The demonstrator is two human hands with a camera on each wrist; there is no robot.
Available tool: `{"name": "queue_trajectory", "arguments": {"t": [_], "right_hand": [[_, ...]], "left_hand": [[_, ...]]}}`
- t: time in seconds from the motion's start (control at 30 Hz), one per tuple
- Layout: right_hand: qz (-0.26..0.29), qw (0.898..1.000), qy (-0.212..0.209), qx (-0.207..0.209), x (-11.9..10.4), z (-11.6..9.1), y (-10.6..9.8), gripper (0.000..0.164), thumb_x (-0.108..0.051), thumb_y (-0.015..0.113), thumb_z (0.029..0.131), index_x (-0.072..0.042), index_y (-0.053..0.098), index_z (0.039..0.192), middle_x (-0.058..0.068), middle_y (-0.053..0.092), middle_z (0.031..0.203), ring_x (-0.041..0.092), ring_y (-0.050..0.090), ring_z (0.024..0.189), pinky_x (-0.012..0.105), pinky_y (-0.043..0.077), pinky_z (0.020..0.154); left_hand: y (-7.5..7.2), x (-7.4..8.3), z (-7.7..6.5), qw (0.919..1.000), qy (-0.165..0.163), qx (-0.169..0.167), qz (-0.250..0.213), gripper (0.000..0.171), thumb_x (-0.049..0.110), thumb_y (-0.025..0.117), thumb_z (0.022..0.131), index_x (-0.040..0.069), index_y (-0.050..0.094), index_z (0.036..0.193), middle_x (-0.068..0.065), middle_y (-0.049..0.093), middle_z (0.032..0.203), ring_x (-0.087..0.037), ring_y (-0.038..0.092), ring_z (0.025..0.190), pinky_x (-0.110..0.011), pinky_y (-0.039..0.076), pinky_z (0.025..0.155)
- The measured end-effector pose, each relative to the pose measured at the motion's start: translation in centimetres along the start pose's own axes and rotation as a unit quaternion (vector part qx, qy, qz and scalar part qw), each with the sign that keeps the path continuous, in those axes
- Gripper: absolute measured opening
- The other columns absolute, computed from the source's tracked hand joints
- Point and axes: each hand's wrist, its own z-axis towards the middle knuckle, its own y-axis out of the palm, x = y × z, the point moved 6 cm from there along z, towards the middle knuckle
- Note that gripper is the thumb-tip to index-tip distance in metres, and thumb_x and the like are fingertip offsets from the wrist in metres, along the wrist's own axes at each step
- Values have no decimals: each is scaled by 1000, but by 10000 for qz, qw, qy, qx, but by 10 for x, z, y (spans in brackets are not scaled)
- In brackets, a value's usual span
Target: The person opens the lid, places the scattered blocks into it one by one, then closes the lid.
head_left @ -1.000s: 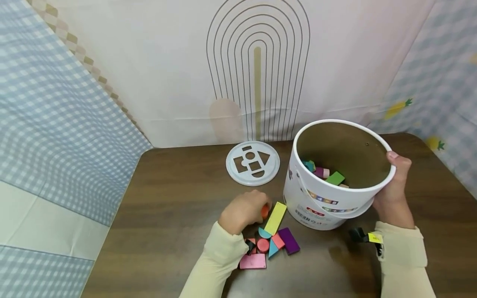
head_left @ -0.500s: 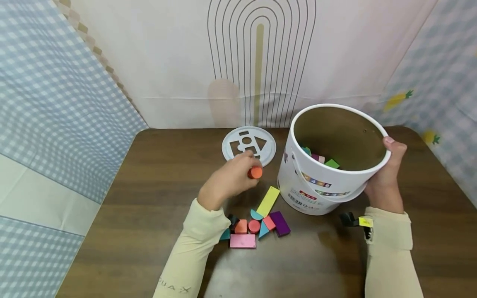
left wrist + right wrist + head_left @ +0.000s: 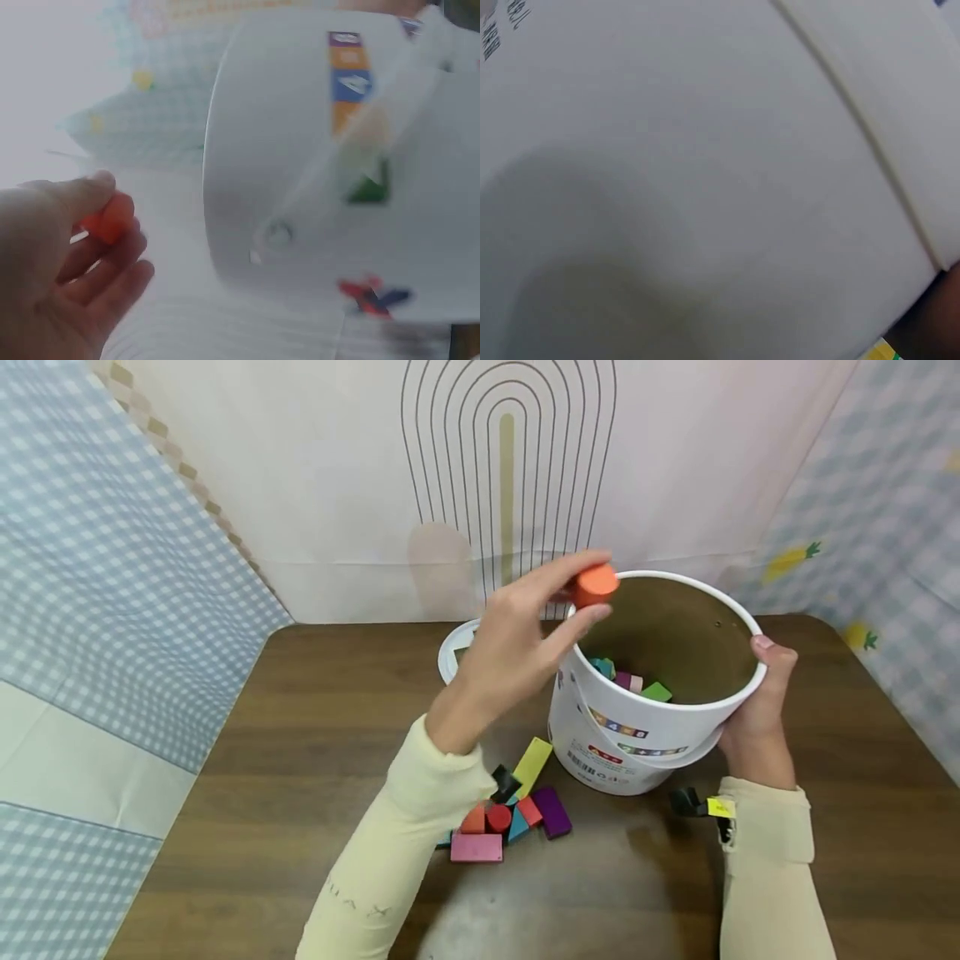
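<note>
My left hand (image 3: 513,639) pinches an orange cylinder block (image 3: 597,583) between thumb and fingers, at the left rim of a white bucket (image 3: 615,735). In the left wrist view the same cylinder block (image 3: 112,217) is in the fingertips, apart from the bucket's wall (image 3: 270,150). On the other side, my right hand (image 3: 759,718) grips the bucket's right rim, thumb over the edge. Inside the bucket lie a green block (image 3: 657,692) and several other coloured blocks. The bucket's white wall (image 3: 705,187) fills most of the right wrist view.
Loose blocks lie on the wooden table (image 3: 322,718) left of the bucket: yellow (image 3: 532,767), purple (image 3: 552,812), pink (image 3: 476,848), red round (image 3: 498,817) and others. A white lid (image 3: 447,652) with cut-out shapes is partly hidden behind my left hand. Fabric hangs behind the table.
My left hand has lifted the orange cylinder block from the table and carried it up and right to the bucket's rim. My right hand keeps its grip on the bucket.
</note>
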Motion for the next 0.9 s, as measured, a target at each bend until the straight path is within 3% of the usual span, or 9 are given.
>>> {"name": "queue_trajectory", "arguments": {"t": [0.1,0.2,0.3,0.37,0.47,0.57,0.7,0.8,0.9], "right_hand": [[-56,9999,13,85,0,-3,-4,49,-33,44,89,-2,56,124,9,58,122,20,53,107,31,40,93],[-134,9999,39,38,2,-6,-3,49,-35,44,89,-3,56,124,9,57,121,19,52,107,31,39,93],[-217,9997,71,-133,6,-6,3,51,-36,42,90,-4,55,126,9,56,122,20,51,108,33,37,95],[-273,9994,82,-218,10,-5,9,51,-38,42,90,-4,55,127,9,56,123,20,50,109,34,36,97],[-245,9992,96,-290,12,-5,15,52,-38,42,90,-4,55,128,10,55,123,21,49,111,36,35,99],[-228,9995,50,-215,11,-4,15,53,-38,42,90,-4,55,128,10,56,123,21,50,111,35,35,98],[-105,9999,34,-79,7,-3,9,52,-36,44,89,-3,55,127,10,57,123,20,52,109,33,38,96],[-46,10000,27,-23,4,-3,5,52,-35,44,88,-2,55,127,10,57,123,20,53,108,32,40,95],[-40,10000,6,-5,2,-1,3,52,-34,45,88,-2,54,128,10,57,123,19,53,108,32,38,95]], "left_hand": [[26,-8,22,9951,-322,-929,-140,47,22,65,92,6,56,135,-4,63,122,-4,57,106,-15,41,93],[50,-26,34,9798,-749,-1853,-55,46,26,67,90,11,58,132,1,64,115,-2,57,98,-13,41,89],[63,-42,40,9648,-1128,-2372,126,43,29,70,88,14,61,127,5,64,108,-3,57,93,-14,42,85],[67,-48,43,9531,-1165,-2695,735,38,33,71,87,19,64,121,9,64,104,-4,55,91,-16,41,82],[76,-51,43,9119,-1116,-3421,1976,28,37,70,86,25,68,112,12,63,98,-5,53,90,-22,41,79],[88,-49,39,8443,-753,-4177,3271,13,34,67,86,30,70,98,15,64,93,-6,55,86,-27,42,76],[100,-46,34,7859,-617,-4753,3906,10,25,64,86,31,71,92,15,66,94,-8,59,85,-27,44,77],[105,-46,33,7689,-758,-4982,3934,11,24,63,87,30,70,93,16,66,96,-7,58,87,-27,43,79],[109,-46,34,7684,-791,-5026,3882,8,28,63,88,30,69,92,15,65,95,-7,57,87,-28,42,79]]}}
